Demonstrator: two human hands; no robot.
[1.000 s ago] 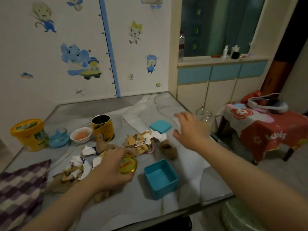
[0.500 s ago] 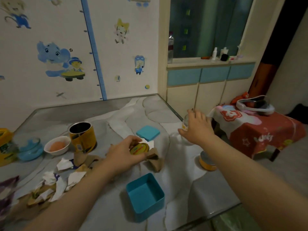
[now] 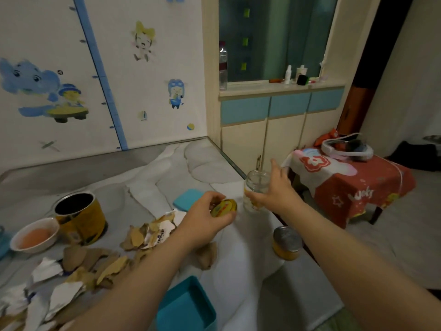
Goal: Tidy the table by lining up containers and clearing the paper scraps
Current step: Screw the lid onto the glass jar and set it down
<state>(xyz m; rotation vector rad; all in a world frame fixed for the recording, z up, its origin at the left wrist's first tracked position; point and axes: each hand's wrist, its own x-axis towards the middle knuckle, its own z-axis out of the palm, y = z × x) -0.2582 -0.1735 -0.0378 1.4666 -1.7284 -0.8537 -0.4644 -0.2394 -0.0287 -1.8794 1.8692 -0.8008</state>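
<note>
Right now two hands work over the counter [image 3: 143, 168]: the left hand [image 3: 202, 220] pinches one yellow lid [image 3: 223, 207], the right hand [image 3: 274, 189] grips one glass jar [image 3: 256, 182] at the counter's right edge. Two tins, two teal pieces and torn paper scraps [image 3: 95, 266] lie around.

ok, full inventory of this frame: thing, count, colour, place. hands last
glass jar: 1, clear, table's right edge, lidless
lid: 1, yellow, held above the table
open can: 1, yellow, table left
small can: 1, yellow, silver top, right edge
bowl: 1, white, orange contents, left of open can
teal box: 1, open, near edge
teal box lid: 1, flat, mid table
paper scraps: many, brown and white, table's left and middle
side table: 1, red cloth, right
left hand: grip on the lid
right hand: grip on the glass jar
</note>
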